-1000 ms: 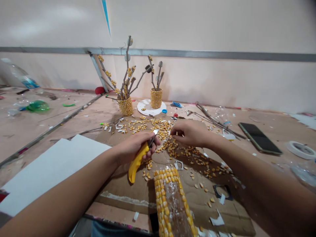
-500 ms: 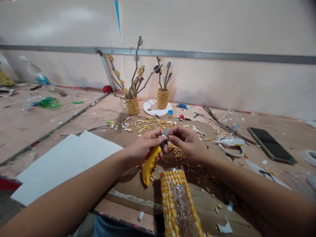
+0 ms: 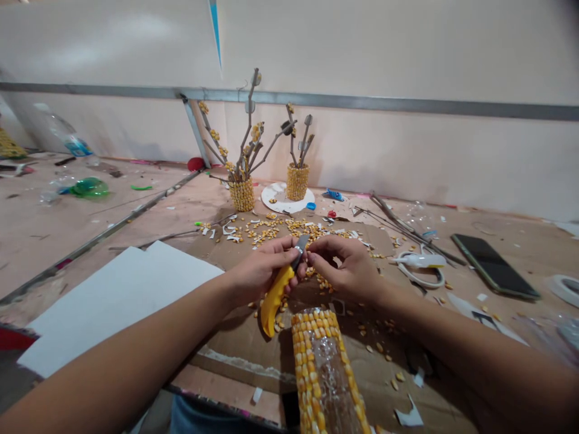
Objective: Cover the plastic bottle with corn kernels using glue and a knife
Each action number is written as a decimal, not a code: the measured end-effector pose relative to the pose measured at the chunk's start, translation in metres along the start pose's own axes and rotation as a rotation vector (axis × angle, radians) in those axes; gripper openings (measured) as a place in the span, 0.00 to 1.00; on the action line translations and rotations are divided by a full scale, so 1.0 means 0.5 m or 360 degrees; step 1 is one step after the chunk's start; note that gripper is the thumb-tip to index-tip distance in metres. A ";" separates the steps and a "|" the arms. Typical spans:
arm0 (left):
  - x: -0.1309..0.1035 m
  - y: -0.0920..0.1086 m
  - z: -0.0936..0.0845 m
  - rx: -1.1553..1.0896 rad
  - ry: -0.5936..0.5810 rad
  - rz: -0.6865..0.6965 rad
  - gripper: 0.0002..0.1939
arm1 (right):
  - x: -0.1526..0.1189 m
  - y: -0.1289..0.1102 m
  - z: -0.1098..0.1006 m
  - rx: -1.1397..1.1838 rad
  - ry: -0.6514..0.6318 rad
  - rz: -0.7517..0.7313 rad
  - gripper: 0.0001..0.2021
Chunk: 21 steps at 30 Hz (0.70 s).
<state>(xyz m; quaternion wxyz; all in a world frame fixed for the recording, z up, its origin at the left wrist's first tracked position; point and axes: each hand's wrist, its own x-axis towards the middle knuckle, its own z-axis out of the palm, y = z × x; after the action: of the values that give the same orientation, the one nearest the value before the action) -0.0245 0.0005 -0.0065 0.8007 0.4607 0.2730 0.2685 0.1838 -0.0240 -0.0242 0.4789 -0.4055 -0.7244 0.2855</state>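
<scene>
My left hand (image 3: 266,268) is closed around a knife with a yellow handle (image 3: 277,295), its short grey blade pointing up and away from me. Just right of the blade, my right hand (image 3: 346,265) pinches with thumb and fingertips; whatever sits in that pinch is too small to make out. Below both hands lies a clear plastic cylinder covered with rows of corn kernels (image 3: 312,386), with a bare see-through strip along its top. Loose corn kernels (image 3: 266,232) and white scraps are scattered on the cardboard (image 3: 239,337) under and beyond my hands.
Two kernel-covered pots (image 3: 242,194) hold twigs at the back, one on a white disc (image 3: 275,202). White sheets (image 3: 122,301) lie left. To the right are a glue bottle (image 3: 420,260), a phone (image 3: 495,265), sticks (image 3: 398,220) and a tape roll (image 3: 565,289). Plastic bottles (image 3: 67,132) stand far left.
My right hand has drawn slightly away from the knife blade, its fingers still pinched. My left hand keeps the knife almost in place. The view has shifted a little.
</scene>
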 end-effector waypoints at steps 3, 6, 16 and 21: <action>-0.001 0.000 0.001 0.0004 0.0011 -0.0019 0.15 | -0.006 -0.003 0.004 0.0040 0.0103 -0.0038 0.07; -0.003 -0.002 0.001 0.0012 0.0013 -0.0037 0.14 | -0.012 -0.004 0.010 0.0114 0.0190 -0.0031 0.06; -0.003 0.000 0.006 0.0096 0.0011 -0.0029 0.16 | -0.012 -0.003 0.020 0.0347 0.0220 0.0123 0.07; -0.002 0.001 0.008 0.0140 0.0031 -0.0015 0.16 | -0.012 -0.004 0.018 0.0356 0.0198 0.0168 0.09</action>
<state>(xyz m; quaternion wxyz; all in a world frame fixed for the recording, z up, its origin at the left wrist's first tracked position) -0.0225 -0.0027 -0.0043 0.7782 0.4916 0.2944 0.2570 0.1759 -0.0304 -0.0288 0.5493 -0.4040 -0.6347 0.3635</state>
